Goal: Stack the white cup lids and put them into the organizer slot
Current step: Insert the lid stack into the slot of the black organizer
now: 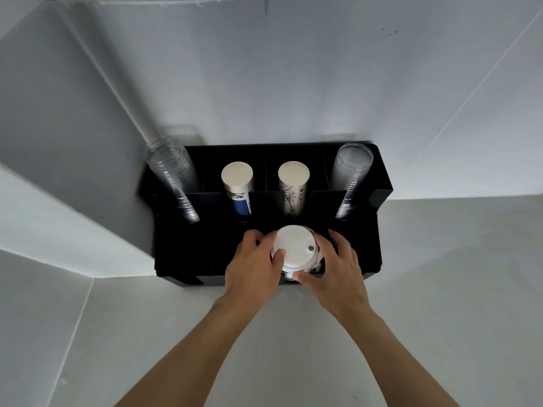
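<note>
A stack of white lids (295,249) sits between two hands over a front slot of a black organizer (352,248) on a pale surface (440,289). The left hand (252,271) and right hand (338,267) both curl closed around the stack's sides, thumbs nearest the viewer. The lids look light, thin and slippery, likely to slide apart; gripping the rims on opposite sides seems safest.

Behind my fingers (266,237) four upright cup stacks (293,188) crowd the organizer's (364,245) back row, while the bench (440,304) in front lies open on both sides.
</note>
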